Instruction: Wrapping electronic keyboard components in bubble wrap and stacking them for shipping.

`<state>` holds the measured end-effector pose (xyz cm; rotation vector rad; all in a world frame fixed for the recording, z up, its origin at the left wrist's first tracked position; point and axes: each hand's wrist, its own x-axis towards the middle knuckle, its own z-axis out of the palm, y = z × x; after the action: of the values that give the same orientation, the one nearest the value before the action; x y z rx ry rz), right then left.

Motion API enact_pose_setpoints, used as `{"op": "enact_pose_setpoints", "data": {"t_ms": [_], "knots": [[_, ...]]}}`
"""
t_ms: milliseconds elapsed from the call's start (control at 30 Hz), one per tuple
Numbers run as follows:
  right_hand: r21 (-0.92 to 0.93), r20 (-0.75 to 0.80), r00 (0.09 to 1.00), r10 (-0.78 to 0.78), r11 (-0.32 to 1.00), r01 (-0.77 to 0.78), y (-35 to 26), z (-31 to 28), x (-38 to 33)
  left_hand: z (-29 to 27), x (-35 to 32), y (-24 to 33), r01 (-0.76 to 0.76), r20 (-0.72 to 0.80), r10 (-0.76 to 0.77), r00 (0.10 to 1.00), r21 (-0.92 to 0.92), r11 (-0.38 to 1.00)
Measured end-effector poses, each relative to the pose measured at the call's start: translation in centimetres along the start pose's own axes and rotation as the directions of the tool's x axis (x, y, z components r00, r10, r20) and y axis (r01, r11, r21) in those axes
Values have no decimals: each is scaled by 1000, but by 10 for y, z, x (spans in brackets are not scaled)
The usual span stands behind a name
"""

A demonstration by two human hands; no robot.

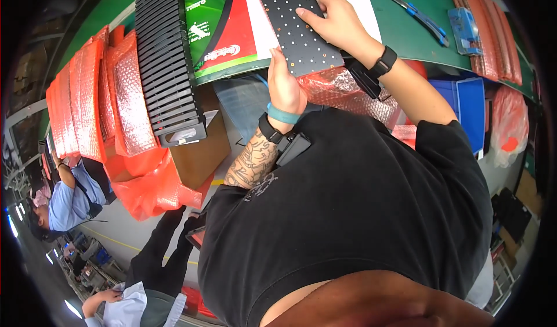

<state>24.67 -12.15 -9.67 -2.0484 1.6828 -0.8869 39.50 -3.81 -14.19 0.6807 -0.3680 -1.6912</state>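
Note:
A flat dark grey panel [296, 31], dotted with many small light and copper-coloured spots, lies tilted at the near edge of the green table. My right hand [342, 25] grips its right edge, thumb on the top face. At the panel's near left corner, my left hand [285, 86] holds the edge with fingertips pointing up; part of its fingers is hidden. Under the panel's near end is crumpled red bubble wrap [331, 83]. A white sheet [365, 8] shows beside it, and a green and red printed sheet [223, 31] lies to the left.
A black slotted rack [168, 60] stands at the left, next to red bubble-wrap pouches [81, 100]. Right of me are a blue utility knife [420, 19], a small blue box [464, 31], more red pouches [493, 37] and a blue bin [467, 106]. Two people are at the left.

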Motion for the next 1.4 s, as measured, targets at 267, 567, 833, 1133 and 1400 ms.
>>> {"op": "enact_pose_setpoints", "data": {"t_ms": [267,567,833,1133,1400], "knots": [[61,72,995,65,996,-70,-9,-5,-4,5,1,7,22,61,-26,998,63,998],[-149,33,971,-237,959,240,28,-1,120,-1,1,2,-25,99,13,995,121,992],[-285,657,752,-52,906,312,-2,11,210,-6,0,-4,-122,92,105,990,200,972],[2,607,707,-362,891,454,-116,-171,186,18,13,15,-372,336,221,915,500,782],[-75,195,796,-573,800,595,-173,-272,57,77,73,63,-55,335,16,942,107,993]]}}
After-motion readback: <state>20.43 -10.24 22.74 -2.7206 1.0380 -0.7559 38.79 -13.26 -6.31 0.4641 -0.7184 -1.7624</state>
